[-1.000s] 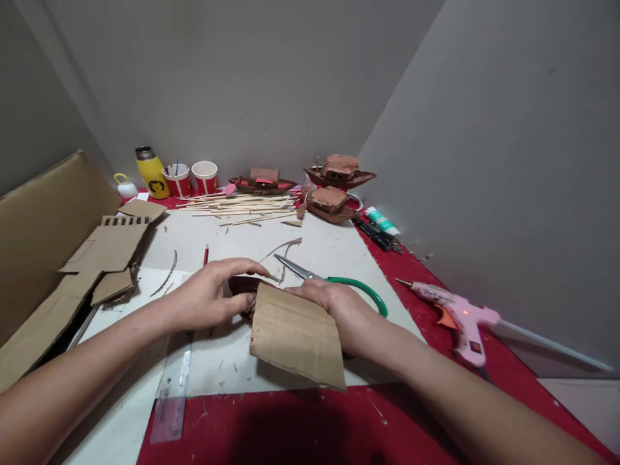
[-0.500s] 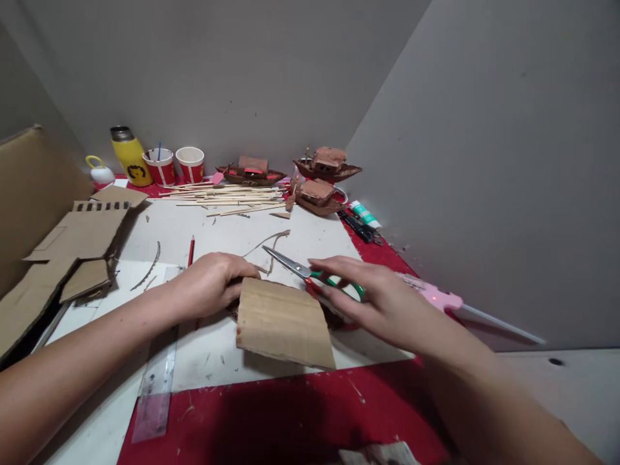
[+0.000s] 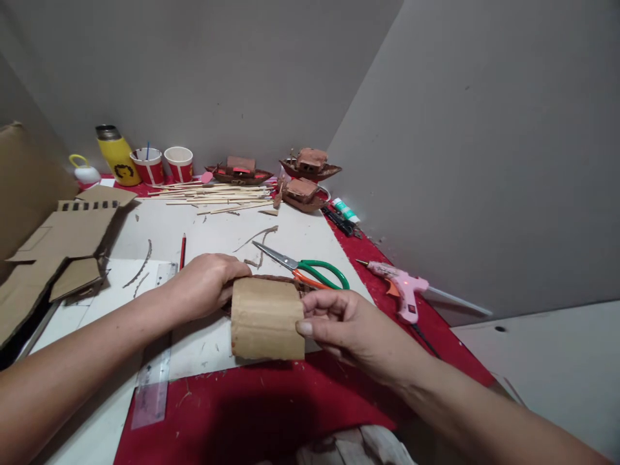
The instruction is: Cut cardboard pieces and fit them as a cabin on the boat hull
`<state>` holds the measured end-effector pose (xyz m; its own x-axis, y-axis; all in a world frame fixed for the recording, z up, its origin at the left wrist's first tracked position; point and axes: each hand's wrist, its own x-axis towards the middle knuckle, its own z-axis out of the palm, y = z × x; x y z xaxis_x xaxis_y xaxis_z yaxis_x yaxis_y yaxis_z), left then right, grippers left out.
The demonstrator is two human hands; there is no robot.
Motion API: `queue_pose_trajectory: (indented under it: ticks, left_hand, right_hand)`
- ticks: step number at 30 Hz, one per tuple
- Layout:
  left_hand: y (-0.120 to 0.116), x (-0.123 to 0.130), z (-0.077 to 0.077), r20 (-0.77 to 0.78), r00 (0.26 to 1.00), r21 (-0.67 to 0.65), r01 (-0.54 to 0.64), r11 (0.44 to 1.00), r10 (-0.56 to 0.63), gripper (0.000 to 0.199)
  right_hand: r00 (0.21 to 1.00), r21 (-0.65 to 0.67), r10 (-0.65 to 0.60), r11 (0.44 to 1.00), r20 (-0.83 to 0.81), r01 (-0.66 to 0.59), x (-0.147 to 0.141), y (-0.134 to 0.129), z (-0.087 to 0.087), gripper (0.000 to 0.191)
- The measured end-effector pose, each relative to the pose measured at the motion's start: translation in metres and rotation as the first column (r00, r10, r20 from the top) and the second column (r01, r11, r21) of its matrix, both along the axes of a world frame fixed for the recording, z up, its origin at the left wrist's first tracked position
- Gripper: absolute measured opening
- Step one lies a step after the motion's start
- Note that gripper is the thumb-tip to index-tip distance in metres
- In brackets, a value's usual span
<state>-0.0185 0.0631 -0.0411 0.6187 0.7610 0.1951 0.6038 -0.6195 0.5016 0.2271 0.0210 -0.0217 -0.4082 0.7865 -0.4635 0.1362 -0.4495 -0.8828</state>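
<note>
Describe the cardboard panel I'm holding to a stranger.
On the red table, find the white sheet. Over its near edge, between left hand and right hand, is a tan cardboard panel. Unlike the larger cardboard cutout, it's pinched by the right hand.

We've got left hand (image 3: 209, 285) and left forearm (image 3: 97, 355) bare, right hand (image 3: 343, 323) and right forearm (image 3: 465, 397) bare, and there, bottom edge, creased pale cloth (image 3: 361, 447), whether worn we can't say!

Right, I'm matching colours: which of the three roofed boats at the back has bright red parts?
The leftmost model boat, just behind the wooden sticks: bright red shows along it, while the rear-right boat and front-right boat look brownish.
</note>
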Motion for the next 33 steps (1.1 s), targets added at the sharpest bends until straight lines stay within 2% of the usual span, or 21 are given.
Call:
queue_pose_trajectory:
  ticks: [2, 4, 5, 7, 8, 9, 10, 11, 15, 21, 24, 29, 33]
  left_hand:
    - [0.001, 0.0, 0.0, -0.017, 1.0, -0.013, 0.005, 1.0, -0.005, 0.022]
    - [0.003, 0.001, -0.001, -0.025, 0.999, -0.041, 0.02, 0.999, -0.021, 0.023]
    - [0.004, 0.001, -0.001, -0.022, 0.999, -0.056, 0.027, 0.998, -0.028, 0.024]
    - [0.005, 0.001, -0.001, -0.015, 0.999, -0.084, 0.032, 0.996, -0.033, 0.026]
    - [0.006, 0.001, -0.001, -0.012, 0.999, -0.094, 0.032, 0.995, -0.034, 0.026]
    - [0.006, 0.002, -0.001, -0.008, 0.999, -0.103, 0.032, 0.994, -0.033, 0.026]
    - [0.006, 0.002, -0.001, -0.005, 0.999, -0.108, 0.031, 0.994, -0.032, 0.026]
    - [0.006, 0.002, -0.001, -0.003, 1.0, -0.111, 0.031, 0.993, -0.031, 0.025]
    - [0.007, 0.003, -0.001, 0.005, 1.0, -0.116, 0.03, 0.993, -0.03, 0.024]
    - [0.009, 0.004, -0.004, -0.029, 0.999, -0.068, 0.03, 0.997, -0.032, 0.022]
    - [0.007, 0.006, -0.003, -0.043, 0.999, -0.052, 0.029, 0.998, -0.031, 0.021]
    - [0.003, 0.008, 0.004, -0.07, 0.997, -0.073, -0.031, 0.997, 0.026, 0.022]
    - [0.001, 0.011, 0.011, -0.093, 0.994, -0.115, -0.059, 0.992, 0.048, 0.023]
  right_hand:
    - [0.998, 0.132, 0.039, 0.99, 0.047, -0.045, 0.003, 0.001, 0.002, 0.035]
    - [0.986, 0.355, 0.064, 0.928, 0.153, -0.115, 0.006, 0.003, 0.0, 0.023]
    - [0.975, 0.493, 0.064, 0.855, 0.212, -0.164, 0.007, 0.005, -0.002, 0.016]
    - [0.951, 0.725, 0.055, 0.634, 0.305, -0.269, 0.01, 0.009, -0.007, 0.008]
    - [0.941, 0.792, 0.059, 0.525, 0.332, -0.312, 0.011, 0.012, -0.009, 0.006]
    - [0.937, 0.832, 0.065, 0.442, 0.343, -0.336, 0.013, 0.015, -0.011, 0.006]
    - [0.937, 0.855, 0.067, 0.391, 0.342, -0.34, 0.014, 0.018, -0.013, 0.006]
    - [0.942, 0.869, 0.057, 0.37, 0.332, -0.329, 0.015, 0.021, -0.015, 0.006]
    - [0.959, 0.895, -0.013, 0.364, 0.283, -0.259, 0.017, 0.026, -0.02, 0.005]
    - [0.92, 0.882, 0.015, 0.279, 0.391, -0.379, 0.023, 0.017, -0.029, 0.014]
    - [0.896, 0.859, -0.01, 0.289, 0.444, -0.422, 0.026, 0.013, -0.033, 0.01]
    - [0.887, 0.862, -0.056, 0.269, 0.458, -0.429, 0.025, 0.009, -0.037, 0.01]
    - [0.873, 0.847, -0.07, 0.293, 0.482, -0.444, 0.025, 0.008, -0.04, 0.014]
